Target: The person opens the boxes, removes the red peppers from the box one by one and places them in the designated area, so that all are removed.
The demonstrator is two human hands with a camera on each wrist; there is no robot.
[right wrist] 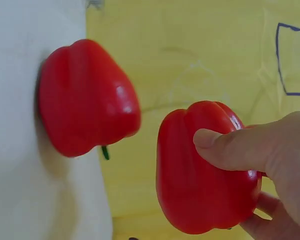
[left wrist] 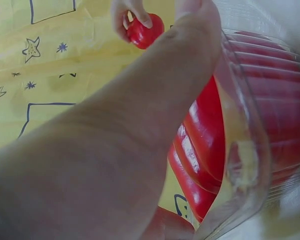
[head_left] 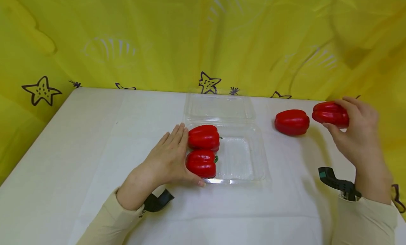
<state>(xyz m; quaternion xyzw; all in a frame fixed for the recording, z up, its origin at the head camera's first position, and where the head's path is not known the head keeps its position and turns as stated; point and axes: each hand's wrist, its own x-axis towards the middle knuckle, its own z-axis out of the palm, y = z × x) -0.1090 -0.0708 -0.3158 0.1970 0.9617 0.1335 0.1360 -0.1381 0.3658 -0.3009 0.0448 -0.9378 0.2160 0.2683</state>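
Two red bell peppers lie in the left part of a clear plastic clamshell container, the upper pepper behind the lower pepper. My left hand rests against the container's left side with its fingers straight, its thumb along the front edge. At the far right, my right hand grips another red bell pepper between thumb and fingers, and the right wrist view shows that grip close up. Just left of it, one more red bell pepper lies on the table; its green stem shows in the right wrist view.
The container's clear lid is folded back toward the rear of the table. Behind the white table hangs a yellow cloth with starfish drawings. A black camera mount is worn on each wrist.
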